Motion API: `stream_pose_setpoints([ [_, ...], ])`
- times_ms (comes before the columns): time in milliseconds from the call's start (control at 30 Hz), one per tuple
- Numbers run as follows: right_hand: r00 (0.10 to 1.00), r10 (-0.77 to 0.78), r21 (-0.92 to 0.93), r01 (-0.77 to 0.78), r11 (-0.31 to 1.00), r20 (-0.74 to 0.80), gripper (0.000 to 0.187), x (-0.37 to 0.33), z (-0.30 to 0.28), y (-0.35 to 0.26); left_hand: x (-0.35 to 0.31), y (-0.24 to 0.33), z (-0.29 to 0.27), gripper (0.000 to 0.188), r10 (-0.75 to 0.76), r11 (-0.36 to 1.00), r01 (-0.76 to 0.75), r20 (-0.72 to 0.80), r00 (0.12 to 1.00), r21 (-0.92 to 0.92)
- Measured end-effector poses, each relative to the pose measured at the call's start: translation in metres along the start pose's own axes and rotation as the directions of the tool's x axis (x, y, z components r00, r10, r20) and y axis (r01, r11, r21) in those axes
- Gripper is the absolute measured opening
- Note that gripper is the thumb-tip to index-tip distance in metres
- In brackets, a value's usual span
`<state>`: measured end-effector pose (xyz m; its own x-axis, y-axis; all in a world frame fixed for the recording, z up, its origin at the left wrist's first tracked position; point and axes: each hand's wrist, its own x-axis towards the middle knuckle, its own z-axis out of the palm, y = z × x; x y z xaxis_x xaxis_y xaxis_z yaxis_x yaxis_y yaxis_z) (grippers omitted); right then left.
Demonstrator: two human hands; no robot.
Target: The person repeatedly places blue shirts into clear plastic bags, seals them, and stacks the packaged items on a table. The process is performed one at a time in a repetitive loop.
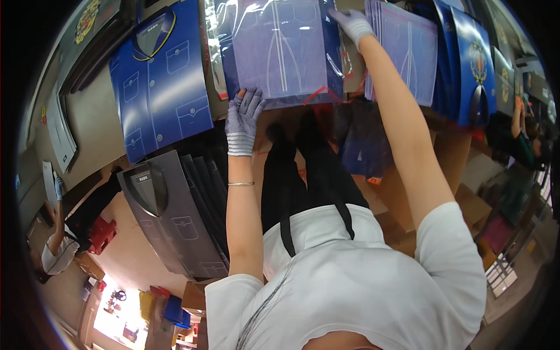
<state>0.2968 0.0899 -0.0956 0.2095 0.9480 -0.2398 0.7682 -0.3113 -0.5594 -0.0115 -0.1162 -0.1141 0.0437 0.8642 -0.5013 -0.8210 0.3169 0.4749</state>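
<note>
In front of me lies a flat pack (312,87) in clear, shiny plastic, its pale lilac face printed with a jacket front and framed in dark blue. My left hand (242,119), in a pale striped glove with a bare fingertip, rests at its lower left corner, fingers extended. My right hand (352,26), gloved likewise, reaches its upper right edge with fingers stretched onto the plastic. A red strip (315,95) shows along the pack's lower edge. Beside my right forearm stands a row of similar lilac printed sheets (417,52).
Blue shirt-printed folders (166,81) lie left on the table; more blue folders (471,64) stand right. Dark grey shirt-printed bags (175,216) hang below the left edge. Cardboard boxes (449,169) stand lower right. Other people work at far left (58,251) and far right (525,140).
</note>
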Motion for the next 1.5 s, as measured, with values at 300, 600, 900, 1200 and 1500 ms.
stream_pose_setpoints([
  [300,0.852,-0.335,0.623,0.522,0.582,-0.402,0.003,-0.086,-0.080,-0.074,-0.024,-0.016,0.066,0.049,-0.776,0.584,0.373,0.362,0.516,0.721],
  [600,0.871,-0.014,0.866,0.490,0.095,-0.491,0.011,-0.160,-0.159,-0.063,-0.068,-0.092,0.126,0.033,-0.241,0.833,-0.047,0.439,0.866,0.552],
  [900,0.691,0.119,0.680,0.640,0.356,-0.713,0.014,-0.211,-0.238,0.005,-0.067,-0.096,0.034,0.028,-0.325,0.681,0.085,0.196,0.925,0.727],
  [1200,0.460,0.318,0.553,0.587,0.592,-0.829,0.023,-0.269,-0.261,0.091,-0.122,-0.148,0.193,0.017,-0.468,0.616,-0.097,0.462,0.753,0.781],
  [1500,0.962,0.150,0.079,-0.135,0.988,-0.230,0.028,-0.430,-0.388,0.208,-0.062,-0.130,-0.063,0.030,-0.545,-0.423,-0.204,-0.067,0.836,0.883],
])
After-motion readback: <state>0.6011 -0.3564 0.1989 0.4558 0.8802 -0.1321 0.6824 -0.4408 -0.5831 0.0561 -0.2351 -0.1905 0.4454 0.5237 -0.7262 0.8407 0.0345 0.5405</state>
